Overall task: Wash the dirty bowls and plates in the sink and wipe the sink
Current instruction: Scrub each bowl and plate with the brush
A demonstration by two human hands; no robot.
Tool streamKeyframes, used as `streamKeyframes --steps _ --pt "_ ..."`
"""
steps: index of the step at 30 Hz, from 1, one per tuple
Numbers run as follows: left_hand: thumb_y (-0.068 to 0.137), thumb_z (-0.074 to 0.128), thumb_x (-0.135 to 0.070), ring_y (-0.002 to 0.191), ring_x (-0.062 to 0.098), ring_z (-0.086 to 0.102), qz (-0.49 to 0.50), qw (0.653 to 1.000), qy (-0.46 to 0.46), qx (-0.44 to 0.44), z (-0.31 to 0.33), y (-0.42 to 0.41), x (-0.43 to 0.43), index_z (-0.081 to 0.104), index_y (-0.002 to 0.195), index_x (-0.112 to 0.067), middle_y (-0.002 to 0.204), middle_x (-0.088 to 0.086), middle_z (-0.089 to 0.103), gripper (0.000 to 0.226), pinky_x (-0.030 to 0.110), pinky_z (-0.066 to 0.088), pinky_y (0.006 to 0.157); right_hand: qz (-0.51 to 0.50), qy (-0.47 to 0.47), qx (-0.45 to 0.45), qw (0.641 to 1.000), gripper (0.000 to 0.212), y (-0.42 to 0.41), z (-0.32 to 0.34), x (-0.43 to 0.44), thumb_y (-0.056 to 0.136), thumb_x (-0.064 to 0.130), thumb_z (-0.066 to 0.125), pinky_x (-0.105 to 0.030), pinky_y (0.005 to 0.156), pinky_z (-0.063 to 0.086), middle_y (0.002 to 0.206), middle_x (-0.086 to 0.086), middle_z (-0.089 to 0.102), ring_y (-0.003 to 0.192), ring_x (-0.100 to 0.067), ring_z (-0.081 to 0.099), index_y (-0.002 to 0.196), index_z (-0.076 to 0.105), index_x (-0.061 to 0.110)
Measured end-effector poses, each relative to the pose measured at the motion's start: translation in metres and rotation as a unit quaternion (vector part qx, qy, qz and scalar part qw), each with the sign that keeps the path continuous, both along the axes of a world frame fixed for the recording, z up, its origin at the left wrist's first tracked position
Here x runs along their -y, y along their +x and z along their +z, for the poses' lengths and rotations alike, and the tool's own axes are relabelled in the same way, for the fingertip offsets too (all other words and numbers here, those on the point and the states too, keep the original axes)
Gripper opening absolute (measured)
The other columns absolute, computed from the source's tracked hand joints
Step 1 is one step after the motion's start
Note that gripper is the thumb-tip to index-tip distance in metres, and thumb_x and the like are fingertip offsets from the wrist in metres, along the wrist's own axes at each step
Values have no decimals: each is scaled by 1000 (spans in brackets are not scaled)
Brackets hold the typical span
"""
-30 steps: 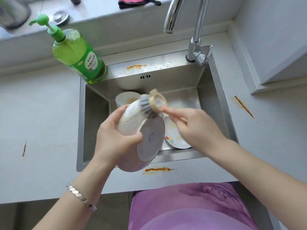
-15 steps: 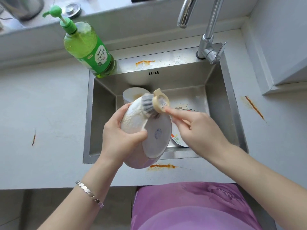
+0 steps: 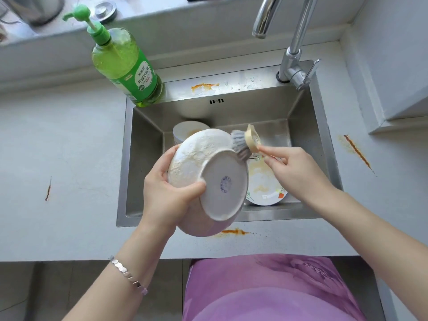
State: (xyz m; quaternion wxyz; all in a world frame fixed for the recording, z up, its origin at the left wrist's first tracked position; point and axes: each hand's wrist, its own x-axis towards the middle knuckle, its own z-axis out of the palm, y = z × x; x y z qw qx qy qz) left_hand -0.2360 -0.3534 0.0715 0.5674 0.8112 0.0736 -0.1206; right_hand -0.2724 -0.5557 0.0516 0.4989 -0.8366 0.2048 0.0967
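Scrubbing stage, seen from the head camera. A white bowl [image 3: 208, 179] is held tilted above the front part of the sink [image 3: 143, 163], its foot ring and blue base mark turned toward the viewer and its outer wall coated with white foam. The left hand [image 3: 166, 193] carries it, grip clamped on the bowl: the thumb lies across the foamy wall by the foot ring and the fingers curl round the far rim. The right hand [image 3: 294, 172] has its grip closed round the beige handle of a dish brush [image 3: 243, 144], whose grey bristles touch the bowl's wall just beside the foot ring. Below, on the sink floor, lie a patterned plate [image 3: 264, 186] smeared with yellowish residue, partly hidden by the bowl, and a second bowl [image 3: 187, 132] with orange residue, near the back wall. A green soap bottle [image 3: 125, 66] with a pump stands at the sink's back left corner; the tap [image 3: 294, 56] rises at the back right corner. Orange stains mark the sink's back ledge [image 3: 205, 85] and the grey bench [image 3: 58, 135] in front of, left of and right of the sink. A metal bracelet [image 3: 128, 275] circles the left wrist
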Motion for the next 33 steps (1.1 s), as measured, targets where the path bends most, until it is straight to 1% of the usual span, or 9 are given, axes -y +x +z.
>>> streamKeyframes --steps 2,5,9,17,21,24,26,30,33 --pt "51 70 -8 86 4 66 6 1000 -4 -1 -2 0 -1 64 98 -38 92 -14 70 56 17 54 72 17 8 9 1000 31 -5 1 -9 93 21 51 -32 90 47 87 21 71 90 -10 63 118 62 36" --pt "51 68 -7 85 7 67 17 1000 -18 -13 -5 0 0 65 100 -33 93 -10 71 56 21 54 71 39 22 53 998 31 -8 4 -23 92 20 53 -40 89 49 96 2 73 95 -19 65 110 61 45" --pt "50 69 -7 85 7 67 21 999 -23 -17 -4 1 -1 64 101 -33 95 -9 70 57 21 54 68 -6 30 -1 1000 31 -2 -10 -5 94 18 51 -16 73 42 65 30 63 73 6 60 119 62 31" --pt "51 68 -5 85 5 66 60 996 -65 -10 1 6 -5 62 105 -30 97 -11 68 61 21 53 68 -30 43 -5 999 29 1 -14 11 93 20 53 -19 78 41 86 18 64 90 -2 58 118 63 32" --pt "52 68 -3 84 0 65 63 996 -67 13 5 12 -6 60 107 -29 95 -13 67 62 16 51 68 -6 85 12 996 34 -1 -13 10 93 13 51 -19 66 34 40 24 48 44 0 40 117 55 36" --pt "52 68 -2 83 1 65 57 996 -70 24 8 14 -6 60 104 -30 93 -14 67 59 16 52 68 -37 83 4 996 32 -3 -21 12 92 10 53 -16 76 40 73 27 64 63 11 52 119 61 26" --pt "53 68 -4 84 2 65 83 993 -76 21 6 17 -6 60 105 -29 96 -11 67 58 17 52 68 -46 82 -24 995 32 -9 -27 7 92 10 53 -19 68 41 85 19 68 69 -1 62 121 63 20" --pt "60 71 -1 86 10 64 190 976 -109 -2 -5 31 -3 57 113 -19 105 0 65 58 19 53 68 -31 83 -15 996 32 -28 -25 -15 93 14 52 -34 84 49 83 12 73 84 -7 68 117 62 32" --pt "71 66 9 82 11 63 245 962 -118 9 -9 44 2 52 124 -8 105 4 63 58 18 52 65 53 51 42 996 36 -46 -21 -39 93 16 53 -36 79 51 81 7 73 75 -7 63 117 60 41"
